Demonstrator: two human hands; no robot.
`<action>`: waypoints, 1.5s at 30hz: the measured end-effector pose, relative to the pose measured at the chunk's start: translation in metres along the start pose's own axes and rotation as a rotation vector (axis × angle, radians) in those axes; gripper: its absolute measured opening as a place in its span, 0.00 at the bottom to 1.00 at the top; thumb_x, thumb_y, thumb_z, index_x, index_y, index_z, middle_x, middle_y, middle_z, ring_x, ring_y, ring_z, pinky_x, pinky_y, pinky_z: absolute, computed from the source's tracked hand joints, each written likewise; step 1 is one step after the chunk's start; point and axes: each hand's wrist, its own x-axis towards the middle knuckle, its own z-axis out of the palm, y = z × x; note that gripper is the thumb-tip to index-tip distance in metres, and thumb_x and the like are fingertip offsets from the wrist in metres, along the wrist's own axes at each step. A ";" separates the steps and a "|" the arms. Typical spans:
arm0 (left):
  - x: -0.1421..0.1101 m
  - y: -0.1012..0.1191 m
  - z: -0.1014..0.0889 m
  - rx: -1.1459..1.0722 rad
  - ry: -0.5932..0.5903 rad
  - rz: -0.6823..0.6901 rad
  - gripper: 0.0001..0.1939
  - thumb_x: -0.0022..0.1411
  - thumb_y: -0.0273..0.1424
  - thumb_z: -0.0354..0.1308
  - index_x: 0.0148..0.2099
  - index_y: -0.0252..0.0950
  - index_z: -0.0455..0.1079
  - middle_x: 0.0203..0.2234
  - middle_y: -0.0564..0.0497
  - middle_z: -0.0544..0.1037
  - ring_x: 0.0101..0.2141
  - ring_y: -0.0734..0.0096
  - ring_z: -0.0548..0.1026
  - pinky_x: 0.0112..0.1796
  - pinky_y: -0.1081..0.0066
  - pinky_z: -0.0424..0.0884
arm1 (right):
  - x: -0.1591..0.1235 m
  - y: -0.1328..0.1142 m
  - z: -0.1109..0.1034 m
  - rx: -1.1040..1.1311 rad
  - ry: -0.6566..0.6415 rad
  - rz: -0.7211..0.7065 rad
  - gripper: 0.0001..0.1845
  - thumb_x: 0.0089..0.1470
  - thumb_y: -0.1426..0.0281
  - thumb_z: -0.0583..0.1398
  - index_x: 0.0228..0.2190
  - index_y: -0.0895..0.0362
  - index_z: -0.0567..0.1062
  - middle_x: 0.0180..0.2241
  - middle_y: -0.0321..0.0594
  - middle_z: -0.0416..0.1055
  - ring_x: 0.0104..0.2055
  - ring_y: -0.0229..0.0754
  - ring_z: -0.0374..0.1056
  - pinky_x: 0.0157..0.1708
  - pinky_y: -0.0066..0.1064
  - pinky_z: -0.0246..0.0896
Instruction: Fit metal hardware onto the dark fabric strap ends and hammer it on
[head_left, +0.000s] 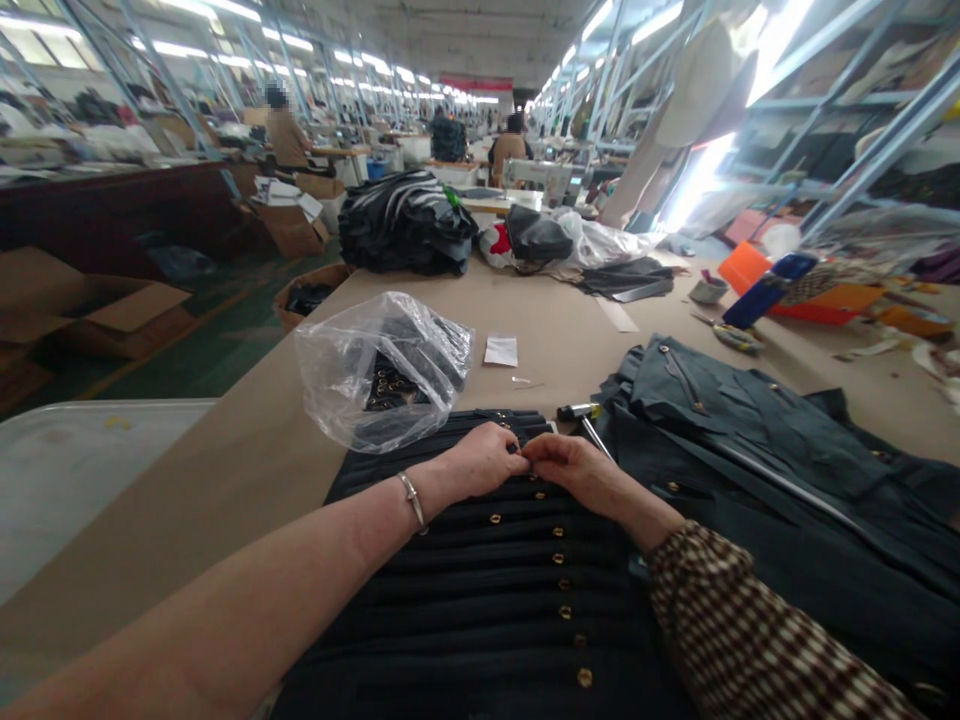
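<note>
My left hand [486, 460], with a silver bangle [412, 502] at the wrist, is closed in a pinch. Fingertip to fingertip with it, my right hand [571, 468] pinches at the same spot; what they hold is too small to make out. Both are over a row of overlapping dark fabric pieces [465, 590], several of which carry a gold-coloured metal ring or fitting [558, 558]. A clear plastic bag [337, 365] holding dark pieces with gold fittings lies beyond my left hand. Past my right hand rests a hammer [577, 411].
Dark garments with zippers [720, 450] spread over the table's right side. Toward the back are a pile of dark cloth [409, 220], a small white packet [501, 350], and an orange box [825, 303] beside a blue object [770, 290]. Cardboard boxes [135, 305] stand left; people sit farther off.
</note>
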 end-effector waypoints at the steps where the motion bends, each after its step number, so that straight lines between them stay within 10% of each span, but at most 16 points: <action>1: 0.000 0.001 -0.001 0.017 0.002 0.005 0.07 0.47 0.30 0.56 0.26 0.33 0.74 0.16 0.56 0.68 0.21 0.75 0.62 0.24 0.73 0.55 | 0.001 0.000 0.000 -0.031 0.000 0.015 0.12 0.45 0.69 0.58 0.34 0.58 0.76 0.30 0.36 0.74 0.32 0.38 0.67 0.34 0.29 0.62; 19: 0.003 -0.003 0.003 0.299 0.019 0.076 0.07 0.50 0.30 0.56 0.24 0.34 0.72 0.21 0.46 0.75 0.25 0.66 0.71 0.29 0.69 0.63 | 0.002 0.005 -0.002 -0.630 0.033 -0.009 0.11 0.43 0.80 0.57 0.25 0.57 0.78 0.22 0.35 0.72 0.25 0.35 0.64 0.28 0.26 0.56; 34: -0.005 -0.005 0.000 0.348 0.083 0.033 0.07 0.51 0.31 0.57 0.24 0.36 0.72 0.25 0.42 0.77 0.31 0.59 0.76 0.36 0.66 0.68 | 0.003 0.009 -0.002 -0.687 0.066 -0.032 0.09 0.43 0.80 0.57 0.22 0.56 0.75 0.22 0.35 0.71 0.24 0.36 0.62 0.27 0.26 0.53; 45: -0.025 0.002 -0.004 0.106 0.152 0.160 0.10 0.52 0.31 0.56 0.37 0.34 0.73 0.32 0.46 0.78 0.34 0.63 0.74 0.37 0.69 0.66 | 0.004 -0.028 0.036 0.153 0.219 -0.018 0.09 0.42 0.66 0.63 0.29 0.56 0.78 0.27 0.36 0.75 0.29 0.39 0.68 0.33 0.31 0.64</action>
